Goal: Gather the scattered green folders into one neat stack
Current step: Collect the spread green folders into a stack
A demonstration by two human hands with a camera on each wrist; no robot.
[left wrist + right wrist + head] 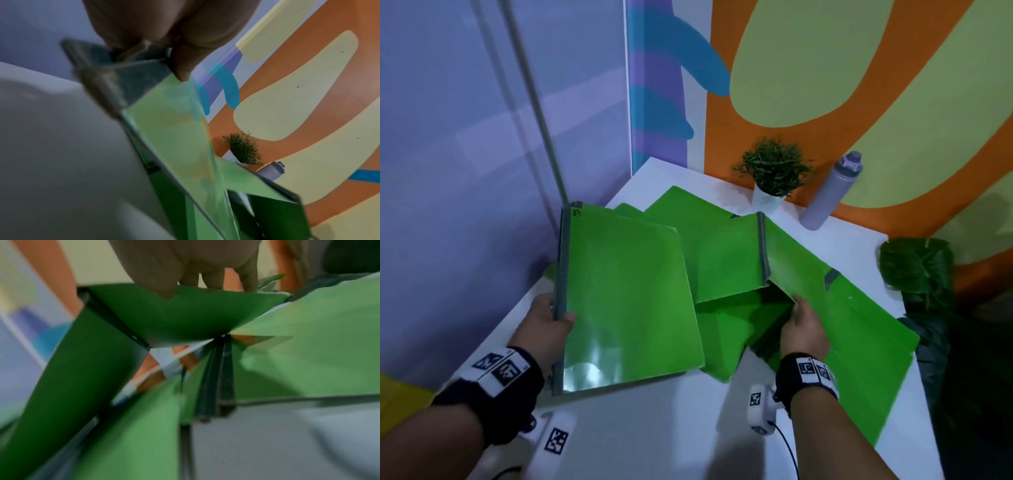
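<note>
Green folders (722,260) lie fanned and overlapping across the middle of the white table (671,428), none squared up with another. At the left of the head view, the left hand (551,317) holds one folder (630,294) by its grey spine, thumb on the glossy cover and fingers out of sight behind; that folder is tilted, its far end raised, its lower edge close to the table. The left wrist view shows the same grip close up: the thumb (183,65) presses on the cover just beside the grey spine (131,76).

At centre right, the right hand (804,329) pinches the near edge of another folder's cover (787,270) and holds it lifted, so the folder gapes and a dark green inner face shows beneath. In the right wrist view the thumb (162,283) lies on the dark underside of that cover, the fingers (248,279) curl over its far side, and more folders spread out blurred below.

A further folder (873,342) lies flat at the right, reaching the table's right edge.

Along the far edge of the table, in the upper middle of the frame, stand a small potted plant (774,171) and, just right of it, a grey bottle (832,192). A large dark leaf (914,267) sits at the right beyond the table's corner.
</note>
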